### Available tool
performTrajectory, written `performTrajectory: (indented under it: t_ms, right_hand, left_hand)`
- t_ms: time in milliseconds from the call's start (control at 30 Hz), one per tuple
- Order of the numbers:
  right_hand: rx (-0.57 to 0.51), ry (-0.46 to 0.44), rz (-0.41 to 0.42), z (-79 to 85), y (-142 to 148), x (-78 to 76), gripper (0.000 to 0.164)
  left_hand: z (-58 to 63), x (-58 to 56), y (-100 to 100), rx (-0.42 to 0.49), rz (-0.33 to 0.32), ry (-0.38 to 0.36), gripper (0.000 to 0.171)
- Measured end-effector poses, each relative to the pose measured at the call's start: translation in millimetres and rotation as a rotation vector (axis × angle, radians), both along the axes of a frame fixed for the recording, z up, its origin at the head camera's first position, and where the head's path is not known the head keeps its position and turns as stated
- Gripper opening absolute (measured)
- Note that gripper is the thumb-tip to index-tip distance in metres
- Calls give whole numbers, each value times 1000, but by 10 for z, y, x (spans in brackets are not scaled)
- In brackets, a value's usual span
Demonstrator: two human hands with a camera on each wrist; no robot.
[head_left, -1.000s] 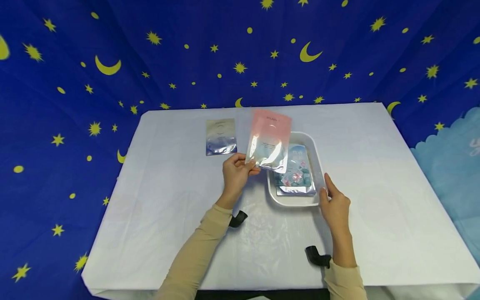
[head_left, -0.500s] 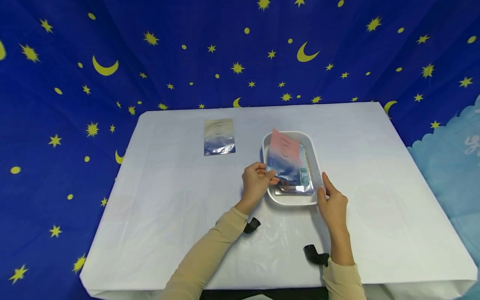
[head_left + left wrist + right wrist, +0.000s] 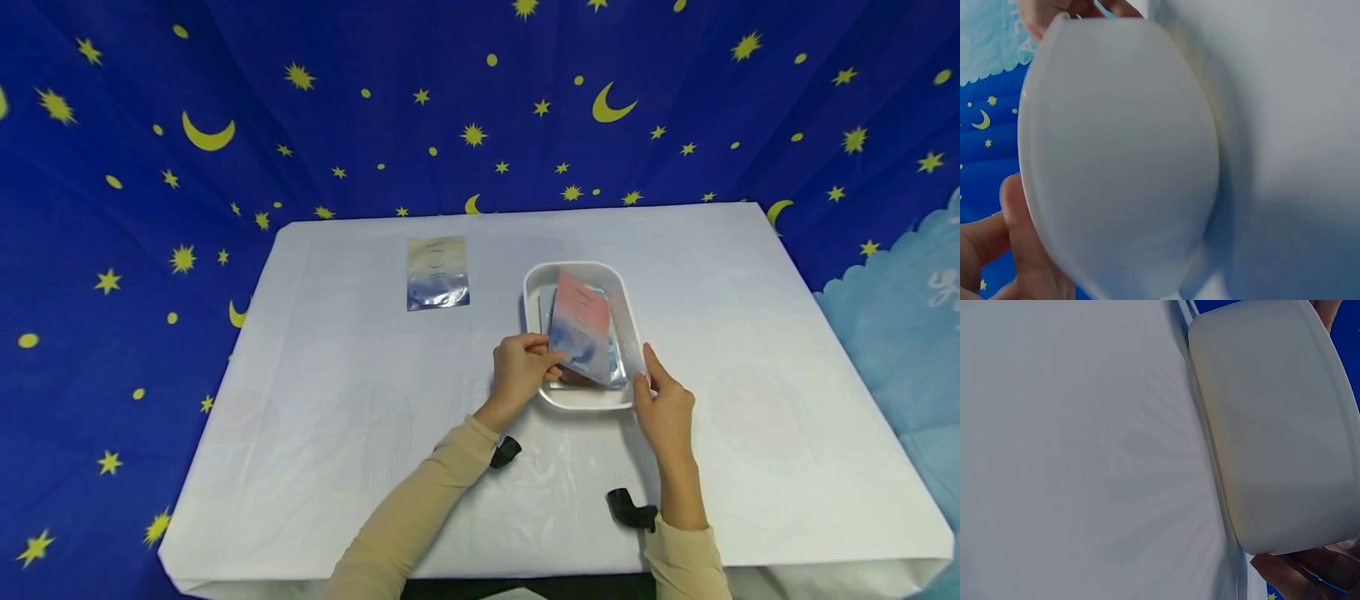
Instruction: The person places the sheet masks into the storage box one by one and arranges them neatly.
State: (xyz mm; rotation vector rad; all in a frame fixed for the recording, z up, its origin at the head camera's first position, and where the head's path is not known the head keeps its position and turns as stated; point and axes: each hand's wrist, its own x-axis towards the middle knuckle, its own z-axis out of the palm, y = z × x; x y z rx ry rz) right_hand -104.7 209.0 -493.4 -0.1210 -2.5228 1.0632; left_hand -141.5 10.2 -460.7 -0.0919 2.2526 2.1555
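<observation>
You see: pink-to-blue packet (image 3: pixel 579 327) | white tray (image 3: pixel 626 312) | silver-blue packet (image 3: pixel 437 272) | white surface (image 3: pixel 337 400) | blue backdrop (image 3: pixel 375 100), yellow stars and moons

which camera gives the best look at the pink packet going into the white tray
The head view: the pink packet shows whole, pinched by the left hand over the white tray. Both wrist views show only the tray's outer wall and fingertips, no packet.

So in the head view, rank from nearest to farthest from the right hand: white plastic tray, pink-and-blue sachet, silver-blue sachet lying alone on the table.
1. White plastic tray: touching the right hand.
2. Pink-and-blue sachet: inside the tray, just left.
3. Silver-blue sachet: far left, on the table.
</observation>
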Motion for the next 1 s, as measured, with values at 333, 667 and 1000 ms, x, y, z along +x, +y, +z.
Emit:
performTrajectory:
  t_ms: [333, 667, 1000]
  right_hand:
    - [3, -30, 0, 12, -5, -5, 42]
    - [-6, -34, -1, -16, -7, -7, 42]
    - [4, -4, -1, -18, 3, 5, 42]
  left_hand:
    - [32, -157, -315, -122, 114, 105, 25]
    - [100, -415, -816, -344, 345, 139, 23]
    - [15, -827, -1571, -546, 626, -98, 49]
